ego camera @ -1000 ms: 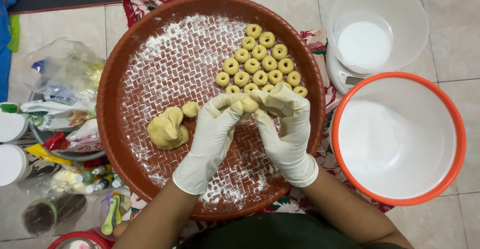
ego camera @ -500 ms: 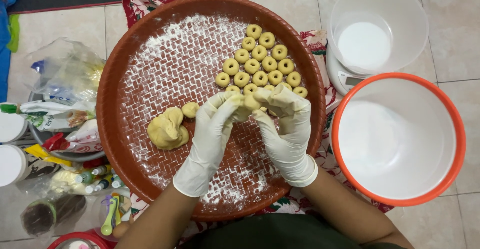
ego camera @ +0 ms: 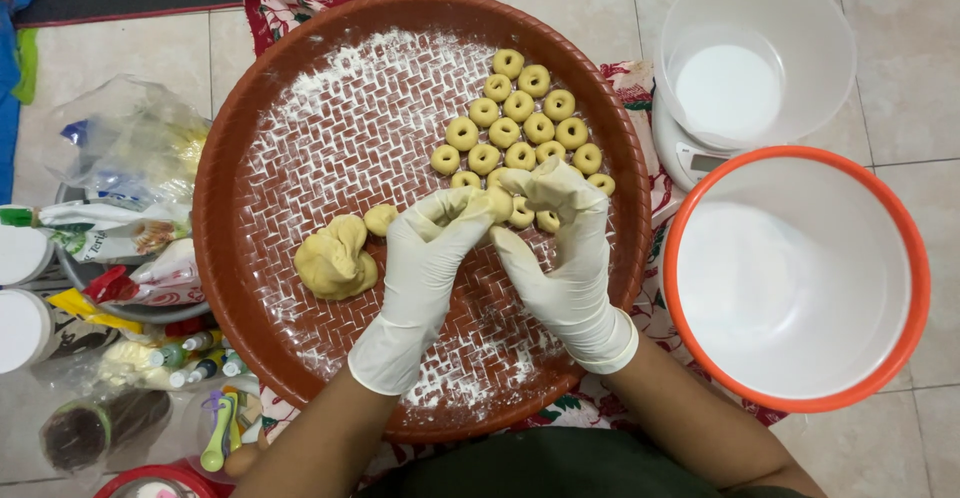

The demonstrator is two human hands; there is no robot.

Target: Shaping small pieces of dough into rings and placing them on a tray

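Both my hands wear white gloves and meet over the round brown woven tray (ego camera: 250,138), which is dusted with flour. My left hand (ego camera: 425,258) and my right hand (ego camera: 560,248) pinch one small piece of yellow dough (ego camera: 498,203) between their fingertips. Just beyond the fingers lie several small dough rings (ego camera: 520,128) in rows on the tray's right half. A larger lump of dough (ego camera: 333,263) sits left of my left hand, with a small dough ball (ego camera: 380,220) beside it.
A white bowl with an orange rim (ego camera: 795,278) stands right of the tray. Behind it a clear container (ego camera: 755,53) sits on a white kitchen scale (ego camera: 690,163). Left of the tray are plastic bags (ego camera: 130,168), small bottles (ego camera: 190,358) and white lids (ego camera: 20,288).
My fingers have shifted slightly around the small dough piece while staying together at the same spot. The rest is unchanged.
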